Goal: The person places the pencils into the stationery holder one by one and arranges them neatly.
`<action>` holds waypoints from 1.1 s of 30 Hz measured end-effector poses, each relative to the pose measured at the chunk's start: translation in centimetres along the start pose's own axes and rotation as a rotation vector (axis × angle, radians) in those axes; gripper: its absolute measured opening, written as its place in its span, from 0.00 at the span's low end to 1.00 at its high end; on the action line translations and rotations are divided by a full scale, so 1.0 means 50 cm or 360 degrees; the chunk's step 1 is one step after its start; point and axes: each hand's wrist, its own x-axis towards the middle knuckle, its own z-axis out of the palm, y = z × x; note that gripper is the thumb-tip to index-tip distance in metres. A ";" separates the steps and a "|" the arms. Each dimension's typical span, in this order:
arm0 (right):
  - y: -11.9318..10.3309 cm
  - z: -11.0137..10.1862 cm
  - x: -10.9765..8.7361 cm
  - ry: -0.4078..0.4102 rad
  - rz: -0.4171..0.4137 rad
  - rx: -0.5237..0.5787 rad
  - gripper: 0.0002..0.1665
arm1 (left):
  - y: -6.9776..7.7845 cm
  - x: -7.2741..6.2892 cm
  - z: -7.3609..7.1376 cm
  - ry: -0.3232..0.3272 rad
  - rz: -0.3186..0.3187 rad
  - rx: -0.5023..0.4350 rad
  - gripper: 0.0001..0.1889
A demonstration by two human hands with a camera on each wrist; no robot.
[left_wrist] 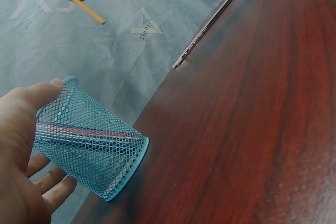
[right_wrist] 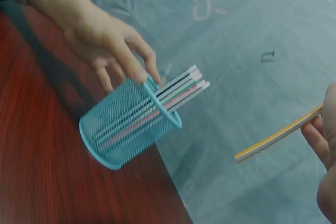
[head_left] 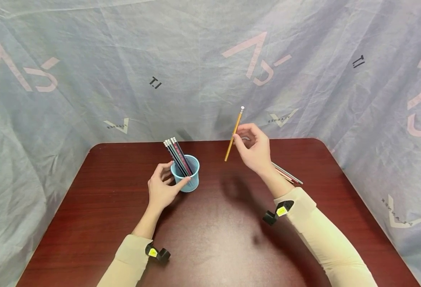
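A light blue mesh pencil cup stands on the table with several dark pencils leaning to the left inside it, white eraser ends up. My left hand grips the cup around its left side, thumb near the rim at the front; the left wrist view shows the fingers curled about the mesh. My right hand pinches a yellow pencil in the air, right of the cup and higher than it. That pencil is nearly upright, eraser end up. In the right wrist view its lower end is apart from the cup.
More pencils lie on the reddish-brown table at the right, partly hidden behind my right hand and wrist. A grey printed cloth hangs behind the table and along its sides.
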 end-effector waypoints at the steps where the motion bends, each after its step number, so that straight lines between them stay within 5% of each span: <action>1: -0.003 0.009 0.003 -0.0005 -0.0014 0.0032 0.10 | 0.001 0.000 -0.001 0.0002 0.0001 0.0000 0.34; 15: -0.019 0.124 0.012 -0.0190 -0.0080 0.0062 0.10 | 0.003 0.004 -0.003 -0.0035 -0.0048 0.0034 0.32; 25: 0.000 0.179 -0.005 -0.0461 -0.0033 -0.0117 0.07 | -0.072 0.016 -0.001 -0.0013 -0.0032 0.0042 0.35; 33: 0.014 0.207 -0.017 -0.0654 0.0093 -0.0384 0.06 | -0.078 0.017 -0.007 -0.0064 -0.0045 0.0056 0.34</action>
